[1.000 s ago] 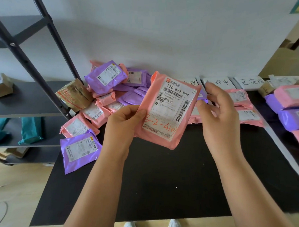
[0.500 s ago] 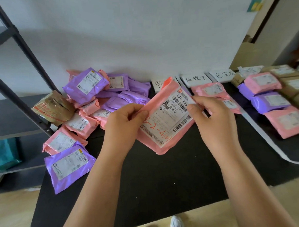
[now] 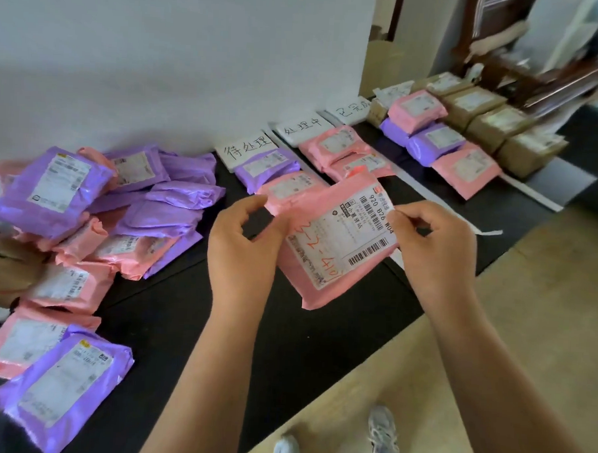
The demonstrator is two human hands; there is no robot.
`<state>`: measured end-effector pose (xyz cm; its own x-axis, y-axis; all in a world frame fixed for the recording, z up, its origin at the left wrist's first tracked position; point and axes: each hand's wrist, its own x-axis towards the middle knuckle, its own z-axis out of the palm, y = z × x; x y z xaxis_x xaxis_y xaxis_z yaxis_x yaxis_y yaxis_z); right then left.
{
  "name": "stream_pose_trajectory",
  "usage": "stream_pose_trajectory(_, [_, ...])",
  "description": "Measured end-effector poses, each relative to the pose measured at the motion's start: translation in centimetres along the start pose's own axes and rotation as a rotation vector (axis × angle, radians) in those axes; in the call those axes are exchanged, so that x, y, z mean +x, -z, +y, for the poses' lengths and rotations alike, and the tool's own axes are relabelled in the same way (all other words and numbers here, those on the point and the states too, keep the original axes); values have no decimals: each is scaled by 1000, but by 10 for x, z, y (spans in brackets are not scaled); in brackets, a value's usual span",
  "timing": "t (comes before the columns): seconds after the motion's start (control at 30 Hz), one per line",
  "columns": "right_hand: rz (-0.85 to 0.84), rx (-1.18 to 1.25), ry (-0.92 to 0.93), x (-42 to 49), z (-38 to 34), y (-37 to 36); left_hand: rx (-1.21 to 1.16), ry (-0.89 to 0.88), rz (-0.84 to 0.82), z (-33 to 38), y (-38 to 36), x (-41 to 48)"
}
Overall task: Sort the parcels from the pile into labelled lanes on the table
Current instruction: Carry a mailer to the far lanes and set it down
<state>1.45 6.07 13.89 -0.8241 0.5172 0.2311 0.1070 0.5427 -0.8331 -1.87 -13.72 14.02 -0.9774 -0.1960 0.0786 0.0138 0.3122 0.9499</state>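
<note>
pile [image 3: 96, 217] crowding left, bare table [image 3: 302, 346] centre

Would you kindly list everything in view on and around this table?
Held parcel: one, pink, above table's middle.
Pile parcels: roughly a dozen, pink and purple, table's left.
Brown parcel: one, brown, left edge.
Lane labels: three, white, along the wall.
Left-lane parcels: two, purple and pink, by the first label.
Middle-lane parcels: two, pink, by the second label.
Right-lane parcels: four, pink and purple, by the third label.
Cardboard boxes: about five, brown, far right.
Table: one, black.
Shoes: two, pale, floor.
Left hand: pinches held parcel's left edge.
Right hand: pinches its right edge.
</note>
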Motion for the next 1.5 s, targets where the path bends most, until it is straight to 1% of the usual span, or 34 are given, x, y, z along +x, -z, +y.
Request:
stream_pose_trajectory(0.17, [135, 50, -103, 28, 44, 47, 0, 54, 17, 18, -60, -10])
stream_pose_trajectory(0.23, [177, 35, -132, 42, 64, 68, 15, 87, -29, 27, -90, -17])
stream_pose_trajectory(0.3, [201, 5, -145, 56, 86, 92, 57, 104, -131, 35, -126, -28])
stream_pose_trajectory(0.37, [210, 1, -164, 71, 110, 118, 86, 112, -234, 44, -166, -42])
stream_pose_trajectory(0.43, [212, 1, -189, 85, 134, 146, 87, 112, -287, 55, -206, -57])
stream_pose_trajectory(0.6, [163, -2, -213, 115, 185, 208, 47, 120, -303, 74, -291, -84])
stream_pose_trajectory(0.73, [136, 34, -247, 139, 225, 237, 50, 149, -327, 79, -341, -96])
stream_pose_trajectory(0.87, [104, 93, -292, 160, 255, 248, 79, 166, -365, 80, -380, -94])
stream_pose_trajectory(1.0, [-16, 60, -308, 190, 273, 251, 108, 171, -372, 77, -421, -70])
stream_pose_trajectory(1.3, [-86, -59, -327, 321, 299, 240, 120, 184, -404, 89, -522, 29])
stream_pose_trajectory(1.4, [-90, -26, -323, 364, 304, 227, 121, 175, -401, 96, -543, 63])
stream_pose_trajectory(1.5, [-106, 4, -333, 397, 309, 209, 138, 185, -355, 94, -558, 92])
